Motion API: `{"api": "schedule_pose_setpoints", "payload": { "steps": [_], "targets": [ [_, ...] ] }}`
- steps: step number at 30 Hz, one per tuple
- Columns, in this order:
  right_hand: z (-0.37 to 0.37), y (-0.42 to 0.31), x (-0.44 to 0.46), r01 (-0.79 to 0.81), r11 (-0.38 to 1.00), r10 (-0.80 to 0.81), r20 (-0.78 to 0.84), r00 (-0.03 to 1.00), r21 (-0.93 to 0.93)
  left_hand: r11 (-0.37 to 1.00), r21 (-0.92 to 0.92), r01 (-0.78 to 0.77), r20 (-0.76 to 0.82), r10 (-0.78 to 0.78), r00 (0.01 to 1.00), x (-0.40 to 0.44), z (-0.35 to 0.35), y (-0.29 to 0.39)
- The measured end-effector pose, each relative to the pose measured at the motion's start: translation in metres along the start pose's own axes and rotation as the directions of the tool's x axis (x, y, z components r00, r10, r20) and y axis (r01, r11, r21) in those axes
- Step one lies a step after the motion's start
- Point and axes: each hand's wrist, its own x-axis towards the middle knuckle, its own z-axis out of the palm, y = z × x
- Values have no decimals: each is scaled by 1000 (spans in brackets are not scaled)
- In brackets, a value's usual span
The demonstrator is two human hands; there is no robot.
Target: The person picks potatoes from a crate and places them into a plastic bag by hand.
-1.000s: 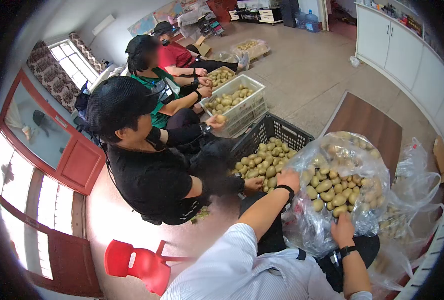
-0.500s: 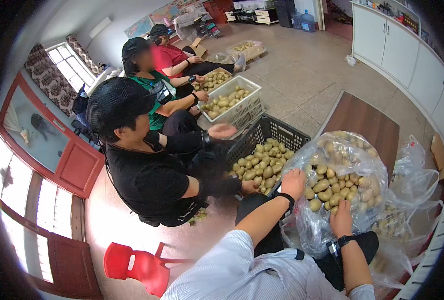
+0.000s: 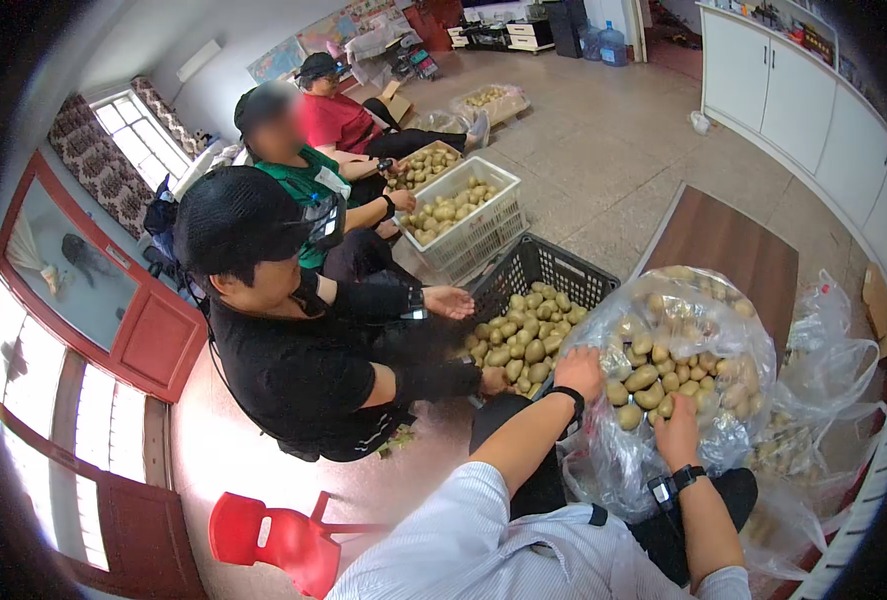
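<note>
A clear plastic bag (image 3: 614, 470), its mouth spread wide, stands before me with brown-green kiwifruit (image 3: 642, 377) piled inside. At the bag's left edge, next to the black crate, my left hand (image 3: 580, 373) is closed on the plastic; its fingertips are partly hidden. My right hand (image 3: 677, 436) reaches over the near side of the pile, its fingers closed around one kiwifruit (image 3: 666, 406). Left of the bag, a black crate (image 3: 576, 262) holds many more kiwifruit (image 3: 530, 335).
A co-worker in black (image 3: 294, 350) sits at my left, both hands by the black crate. Beyond are a white crate (image 3: 479, 235) of kiwifruit and two more people. A brown board (image 3: 724, 245) lies behind my bag; other plastic bags (image 3: 819, 390) are at right, a red chair (image 3: 274, 540) at lower left.
My left hand has shifted slightly left and down along the bag's edge. My right hand has moved a little left over the pile. The co-worker's blurred hand is now still, palm up.
</note>
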Motion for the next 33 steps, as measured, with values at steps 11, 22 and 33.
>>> {"api": "schedule_pose_setpoints", "payload": {
  "steps": [11, 22, 33],
  "targets": [
    [-3, 5, 5, -82, 994, 86, 52, 995, -71, 990, 105, 93, 102, -104, 989, 17, 14, -16],
    [1, 1, 9, 49, 984, -38, 67, 997, -173, 968, 242, 69, 202, -120, 972, 20, 20, -23],
    [11, 7, 8, 99, 966, -99, 13, 995, -239, 979, 195, 66, 81, -83, 993, 1, -13, 14]
  ]
}}
